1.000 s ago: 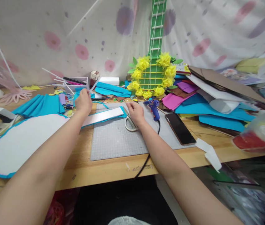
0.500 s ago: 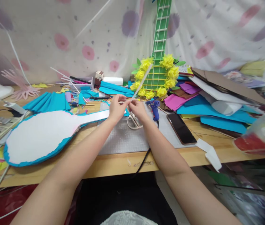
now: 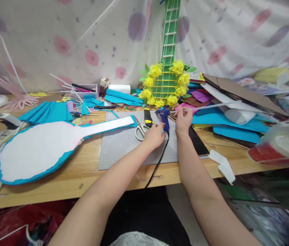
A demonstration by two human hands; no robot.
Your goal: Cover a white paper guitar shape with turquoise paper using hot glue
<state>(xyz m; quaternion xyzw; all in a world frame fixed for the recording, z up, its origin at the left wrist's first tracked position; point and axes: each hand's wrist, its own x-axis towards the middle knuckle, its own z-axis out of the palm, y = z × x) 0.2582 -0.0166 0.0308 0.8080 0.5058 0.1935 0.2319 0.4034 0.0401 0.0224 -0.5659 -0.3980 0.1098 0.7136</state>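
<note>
My right hand (image 3: 183, 121) pinches a long, thin, whitish glue stick (image 3: 216, 105), which points out to the right over the paper pile. Its near end is at the back of the blue glue gun (image 3: 165, 119). My left hand (image 3: 155, 136) is at the gun's handle and red trigger, fingers apart; whether they touch it is hard to see. Left of that hand lie grey-handled scissors (image 3: 141, 131) and a yellow-and-black cutter (image 3: 148, 118). All this is on the grey cutting mat (image 3: 124, 147). A black phone (image 3: 198, 141) is partly behind my right forearm.
A white, blue-edged lute-shaped piece (image 3: 39, 147) lies on the left, its neck reaching the mat. At the back stands a green stringed model (image 3: 168, 82) with yellow flowers. Coloured paper and cardboard (image 3: 236, 92) are piled right, near a plastic cup (image 3: 277, 147). The gun's black cord (image 3: 157, 167) crosses the front edge.
Both hands have parted and moved right, uncovering the scissors and cutter. The glue stick, formerly upright between them, now lies nearly level in my right hand. My left hand has come to the glue gun.
</note>
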